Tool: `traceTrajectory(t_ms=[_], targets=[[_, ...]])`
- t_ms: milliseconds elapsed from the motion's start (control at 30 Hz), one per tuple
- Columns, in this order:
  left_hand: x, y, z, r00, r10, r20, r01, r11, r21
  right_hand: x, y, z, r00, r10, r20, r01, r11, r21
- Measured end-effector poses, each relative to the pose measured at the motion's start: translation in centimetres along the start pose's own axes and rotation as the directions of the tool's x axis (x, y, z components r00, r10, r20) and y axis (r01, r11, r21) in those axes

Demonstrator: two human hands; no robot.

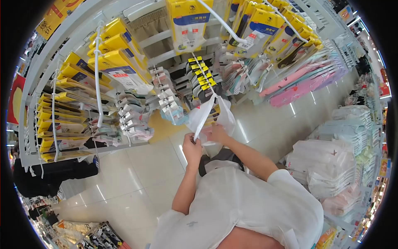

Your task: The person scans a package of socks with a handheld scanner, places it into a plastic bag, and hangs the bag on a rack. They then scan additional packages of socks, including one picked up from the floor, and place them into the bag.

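Note:
A white plastic bag (201,118) hangs by its top from a rack prong in front of me, its mouth partly spread. My left hand (192,146) is closed on the bag's near left edge. At the bag's opening is my right hand (217,134), its fingers curled and partly hidden by the bag, so I cannot make out what they hold. Something yellow and pinkish shows inside the bag near that hand. Just above the bag hang socks with black-and-yellow tags (201,74). To its left are light-coloured socks on clips (170,103).
Yellow-and-blue packets (120,68) hang on long white prongs that stick out towards me. Pink packaged items (296,89) hang at the right. Pale clothing on hangers (321,159) stands on my right side. Black garments (49,176) hang at the lower left above the shiny tiled floor (137,174).

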State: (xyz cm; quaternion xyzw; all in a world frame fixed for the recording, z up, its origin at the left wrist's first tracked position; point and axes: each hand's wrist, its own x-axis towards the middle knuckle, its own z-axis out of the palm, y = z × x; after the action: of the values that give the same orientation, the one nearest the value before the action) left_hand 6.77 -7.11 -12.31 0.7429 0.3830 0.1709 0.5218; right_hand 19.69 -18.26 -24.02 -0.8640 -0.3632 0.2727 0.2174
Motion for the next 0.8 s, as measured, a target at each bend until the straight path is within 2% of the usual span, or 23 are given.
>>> traceTrajectory(t_ms=[33,67,167,233,300,333,400,467,533,567,667,767,800], targets=[[0.0,0.0,-0.2,0.999,0.027,-0.026,-0.027,1.0,-0.003,0.5,-1.0,-1.5,0.986,0.148,0.08,-0.144,0.988,-0.055],[-0.1,1.2,-0.8,0.999,-0.04,-0.012,0.039,0.997,-0.067,1.0,-1.5,-2.6,0.946,0.29,0.145,-0.273,0.954,-0.124],[-0.1,2.4,-1.5,0.997,-0.079,-0.001,0.078,0.991,-0.105,1.9,0.3,-0.3,0.991,0.135,0.008,-0.13,0.966,-0.224],[-0.1,2.6,-1.6,0.997,-0.07,0.014,0.071,0.992,-0.109,2.4,0.7,0.5,0.999,0.034,-0.019,-0.037,0.971,-0.236],[-0.2,2.5,-1.7,0.997,-0.069,0.022,0.071,0.992,-0.101,3.7,1.4,1.3,1.0,-0.021,0.016,0.023,0.99,-0.138],[-0.3,2.3,-1.8,0.997,-0.072,0.02,0.074,0.993,-0.092,5.3,3.3,3.3,0.997,-0.03,0.064,0.032,0.999,-0.031],[-0.2,2.3,-1.7,0.996,-0.082,0.025,0.084,0.992,-0.098,6.6,4.3,3.3,0.993,0.049,0.105,-0.073,0.969,0.235],[-0.1,2.4,-2.2,0.994,-0.101,0.035,0.104,0.988,-0.113,6.8,2.5,1.9,0.964,0.222,0.145,-0.265,0.798,0.541],[-0.1,2.1,-2.4,0.995,-0.092,0.033,0.096,0.988,-0.121,7.3,2.6,1.7,0.908,0.28,0.311,-0.41,0.45,0.794],[0.0,1.9,-2.5,0.996,-0.089,0.028,0.092,0.988,-0.126,7.7,2.6,1.7,0.874,0.276,0.399,-0.464,0.238,0.853],[0.1,1.5,-2.7,0.998,-0.067,0.007,0.067,0.99,-0.125,9.5,4.8,3.8,0.846,0.3,0.441,-0.467,0.017,0.884],[0.2,2.0,-2.7,0.999,-0.043,0.001,0.043,0.994,-0.105,9.4,3.6,1.9,0.858,0.203,0.472,-0.485,0.015,0.875],[0.3,1.8,-2.7,1.0,-0.029,-0.007,0.028,0.995,-0.095,9.0,2.6,1.0,0.858,0.232,0.458,-0.471,0.001,0.882]])
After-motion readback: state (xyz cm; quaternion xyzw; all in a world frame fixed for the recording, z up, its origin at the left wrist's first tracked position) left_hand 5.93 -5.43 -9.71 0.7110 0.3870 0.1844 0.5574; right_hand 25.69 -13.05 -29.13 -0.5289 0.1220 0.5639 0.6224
